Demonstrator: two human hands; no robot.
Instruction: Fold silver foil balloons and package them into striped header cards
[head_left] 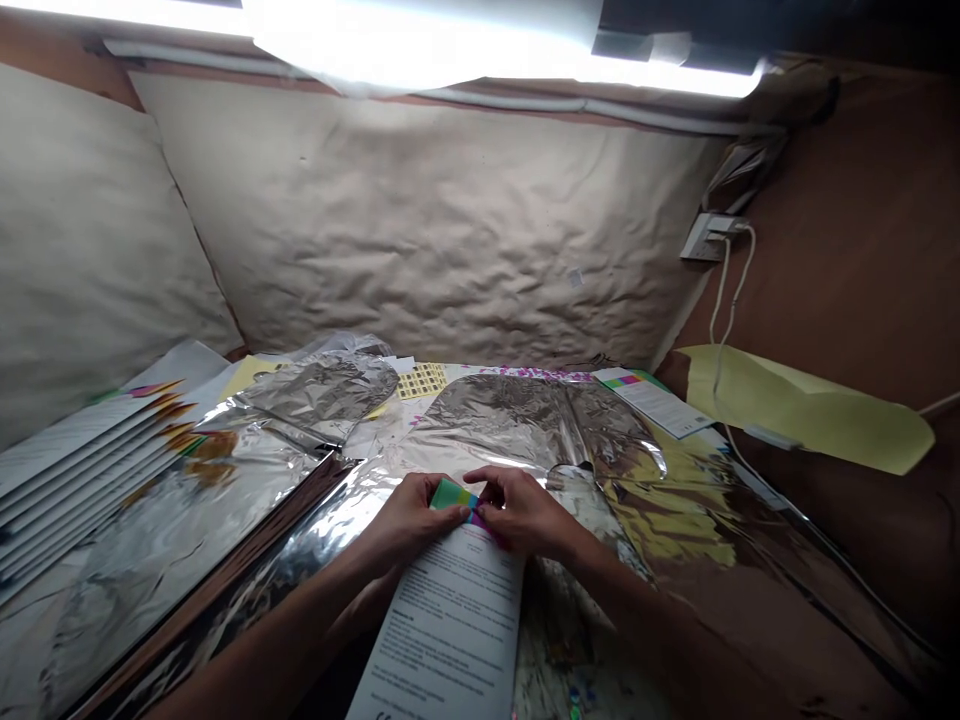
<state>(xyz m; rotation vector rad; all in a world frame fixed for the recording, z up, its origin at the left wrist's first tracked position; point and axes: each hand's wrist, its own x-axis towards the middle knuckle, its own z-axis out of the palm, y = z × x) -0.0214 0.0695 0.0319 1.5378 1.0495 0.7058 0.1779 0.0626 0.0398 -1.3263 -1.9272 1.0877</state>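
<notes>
**A leaflet [442,630] pinched at its coloured end**

The leaflet is gripped near its far end by both hands, and its long printed body hangs toward the viewer, tilted down over the edge of the work surface. A green and pink band [452,494] is seen at that end, partly covered by the fingers. The left hand [409,520] is reached in from the lower left, with its fingers stretched forward and pressed on the paper. The right hand [521,512] is brought in from the lower right, with its fingers curled over the band and closed on the paper. Both forearms are angled inward, so that the 2 hands are almost touching.

Beneath and around the hands, crumpled silver foil sheets [525,420] are spread across the surface. A stack of printed booklets [82,470] is laid at the left, and a sheet of small yellow labels [421,380] is seen beyond the foil. A smaller printed card [652,402] is placed at the far right of the foil. A yellow paper [795,410] is propped against the brown right wall, below a wall socket [705,238] with white cables [721,300].
</notes>
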